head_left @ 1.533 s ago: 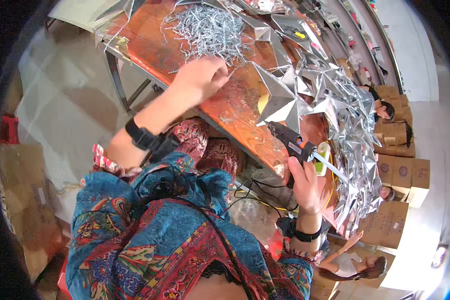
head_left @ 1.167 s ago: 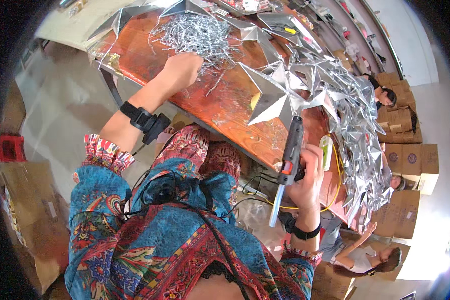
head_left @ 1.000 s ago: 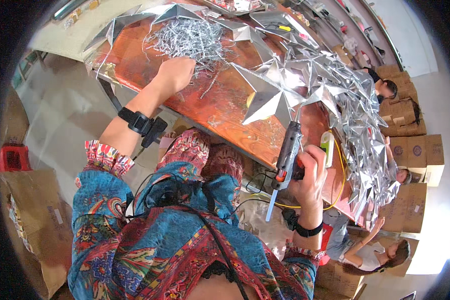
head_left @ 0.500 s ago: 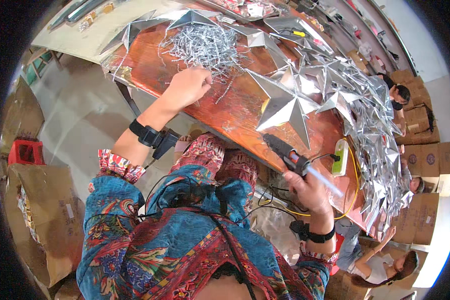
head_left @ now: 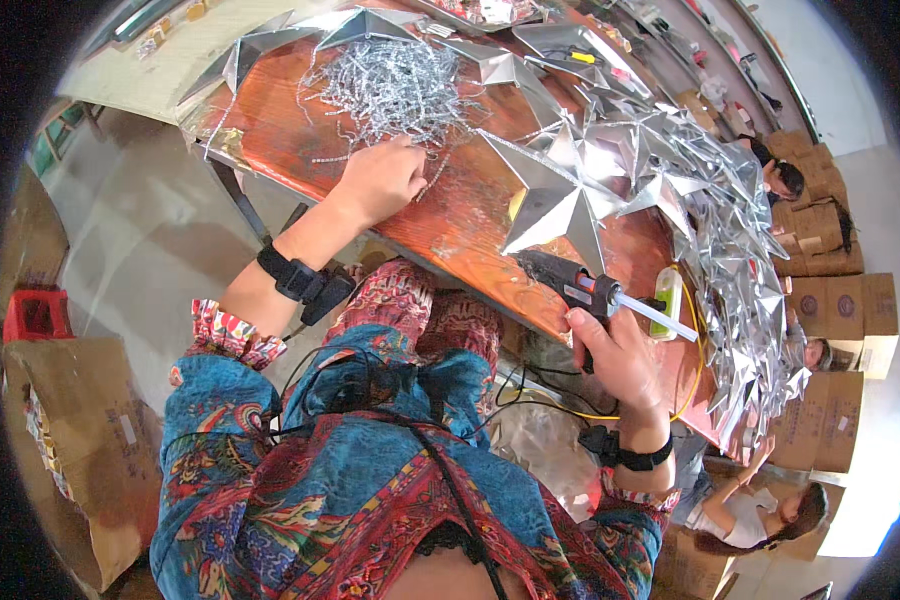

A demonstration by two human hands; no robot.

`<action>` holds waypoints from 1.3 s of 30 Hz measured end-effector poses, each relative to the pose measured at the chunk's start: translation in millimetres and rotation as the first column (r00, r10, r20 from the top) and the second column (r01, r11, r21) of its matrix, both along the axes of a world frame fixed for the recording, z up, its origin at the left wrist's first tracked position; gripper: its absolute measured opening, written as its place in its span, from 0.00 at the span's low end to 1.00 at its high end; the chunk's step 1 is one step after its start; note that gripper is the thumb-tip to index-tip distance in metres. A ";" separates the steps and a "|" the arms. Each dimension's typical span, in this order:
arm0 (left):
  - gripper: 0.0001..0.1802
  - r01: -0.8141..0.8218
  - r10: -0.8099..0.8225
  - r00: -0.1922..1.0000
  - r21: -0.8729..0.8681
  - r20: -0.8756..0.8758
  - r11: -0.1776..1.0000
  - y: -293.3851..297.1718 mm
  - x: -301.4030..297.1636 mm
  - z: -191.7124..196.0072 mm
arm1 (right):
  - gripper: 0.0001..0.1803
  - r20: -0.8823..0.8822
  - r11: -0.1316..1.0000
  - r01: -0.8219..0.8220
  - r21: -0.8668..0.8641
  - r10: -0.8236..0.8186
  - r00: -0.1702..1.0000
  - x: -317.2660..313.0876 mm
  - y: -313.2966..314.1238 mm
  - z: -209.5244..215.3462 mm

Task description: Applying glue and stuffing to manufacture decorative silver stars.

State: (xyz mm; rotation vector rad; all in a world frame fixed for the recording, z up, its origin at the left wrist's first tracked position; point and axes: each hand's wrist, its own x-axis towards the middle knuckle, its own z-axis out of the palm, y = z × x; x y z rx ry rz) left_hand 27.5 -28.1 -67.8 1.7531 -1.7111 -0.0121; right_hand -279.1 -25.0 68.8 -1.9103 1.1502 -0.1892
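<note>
My left hand (head_left: 382, 180) is closed, fingers pinched, low over the wooden table just in front of a tangled heap of silver bead strips (head_left: 388, 88). One thin silver strip (head_left: 328, 160) sticks out beside the fingers; the fingertips themselves are partly hidden. In my right hand (head_left: 620, 358) is a black glue gun (head_left: 562, 278), gripped by its handle, a whitish glue stick (head_left: 660, 312) poking from its back. Its nozzle points left, over the table edge. Just beyond it lies a large silver five-pointed star (head_left: 568, 200), lined with bead trim along one arm.
Many silver stars (head_left: 740, 290) crowd the table's right side. A white and green power strip (head_left: 667, 302) with a yellow cable lies near the glue gun. Cardboard boxes (head_left: 70, 440) and a red stool (head_left: 38, 314) stand left. Other people (head_left: 760, 510) sit at the right.
My left hand has shifted slightly down and right from the heap, with a strip now showing beside it. My right hand has raised and turned the glue gun, its stick now lying flatter.
</note>
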 end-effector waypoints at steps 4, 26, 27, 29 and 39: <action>0.04 -0.133 0.139 0.987 -0.076 0.082 0.988 -0.3 11.9 0.0 | 0.20 0.002 1.000 -0.024 -0.019 0.024 1.000 1.4 1.1 3.6; 0.06 -0.094 0.090 0.994 0.061 0.060 0.994 12.3 25.9 -2.7 | 0.22 -0.079 0.999 -0.040 -0.034 0.037 0.996 -5.4 -1.6 -11.8; 0.05 -0.109 0.106 0.992 0.041 0.067 0.993 11.7 25.4 -2.9 | 0.22 -0.082 0.999 -0.040 -0.034 0.037 0.996 -5.4 -1.8 -14.1; 0.05 -0.123 0.122 0.990 0.020 0.075 0.992 12.4 25.4 -2.5 | 0.21 -0.005 0.982 -0.116 -0.149 0.117 0.993 -6.1 -2.3 -17.6; 0.03 -0.101 0.075 0.991 -0.251 -0.111 0.963 13.2 28.1 19.6 | 0.28 -0.017 0.576 -0.214 -0.789 0.328 0.945 -18.5 -4.9 -25.0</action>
